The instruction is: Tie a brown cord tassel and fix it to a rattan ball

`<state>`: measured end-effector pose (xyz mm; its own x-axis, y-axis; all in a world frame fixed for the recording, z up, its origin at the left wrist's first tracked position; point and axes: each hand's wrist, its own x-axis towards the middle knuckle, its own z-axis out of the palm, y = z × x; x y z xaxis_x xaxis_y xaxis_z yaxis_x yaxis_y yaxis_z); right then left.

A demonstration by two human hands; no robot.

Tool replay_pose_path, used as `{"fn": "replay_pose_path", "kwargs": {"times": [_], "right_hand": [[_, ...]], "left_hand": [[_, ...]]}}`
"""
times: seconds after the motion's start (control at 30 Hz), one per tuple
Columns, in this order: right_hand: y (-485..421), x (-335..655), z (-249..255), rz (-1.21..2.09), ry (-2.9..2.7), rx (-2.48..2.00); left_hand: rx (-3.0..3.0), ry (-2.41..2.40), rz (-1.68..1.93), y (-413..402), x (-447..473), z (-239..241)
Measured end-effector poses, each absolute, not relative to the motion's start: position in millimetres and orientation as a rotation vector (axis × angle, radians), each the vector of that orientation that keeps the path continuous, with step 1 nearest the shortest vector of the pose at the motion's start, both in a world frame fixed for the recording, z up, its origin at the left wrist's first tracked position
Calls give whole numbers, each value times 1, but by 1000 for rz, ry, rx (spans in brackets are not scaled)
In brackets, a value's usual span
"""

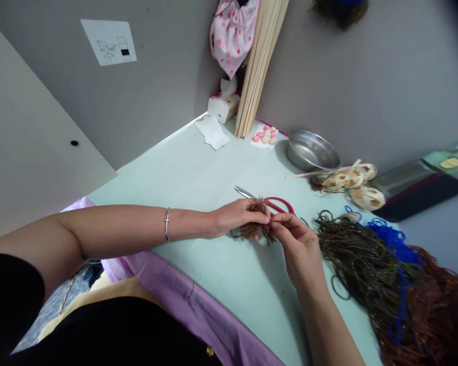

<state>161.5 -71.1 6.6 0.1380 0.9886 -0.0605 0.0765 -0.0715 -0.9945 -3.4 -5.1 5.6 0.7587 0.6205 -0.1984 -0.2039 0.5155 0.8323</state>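
Observation:
A small bundle of brown yarn [257, 231] with frayed ends is pinched in my left hand [238, 216], whose wrist wears a silver bangle. My right hand [295, 236] meets it from the right, thumb and forefinger pressed together at the bundle's edge; what exactly lies between those fingertips is too small to make out, possibly strands of the same yarn. Just behind both hands lie scissors [280, 204] with red handles, their blades pointing left and partly hidden by the bundle.
Heaps of dark green yarn [351, 249], blue yarn [391, 239] and brown yarn [431, 310] cover the right side. Farther back are a steel bowl [315, 152], rolled pale strips [351, 178], a dark phone-like slab [423, 195], pink pieces [265, 135], wooden slats [257, 71] and a tissue box [223, 107].

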Motion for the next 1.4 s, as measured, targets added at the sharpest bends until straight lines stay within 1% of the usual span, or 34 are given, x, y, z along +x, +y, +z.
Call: {"fn": "replay_pose_path", "kwargs": {"times": [0.17,0.37,0.67,0.9,1.13,1.4], "right_hand": [[-72,159,12,1065,-1167,-1400],[-74,159,19,995,-1466,-1486],[-71,165,10,1132,-1246,-1412],[-72,159,14,1107,-1220,-1414],[-72,160,11,1115,-1224,-1408],[-72,159,12,1110,-1246,-1399]], "left_hand": [[941,508,555,-5,-2,-2],[1015,517,549,-7,-3,1],[975,495,566,-5,-4,1],[1039,528,555,-6,-4,-3],[875,510,560,-5,-3,5],[816,386,622,-4,-1,1]]}}
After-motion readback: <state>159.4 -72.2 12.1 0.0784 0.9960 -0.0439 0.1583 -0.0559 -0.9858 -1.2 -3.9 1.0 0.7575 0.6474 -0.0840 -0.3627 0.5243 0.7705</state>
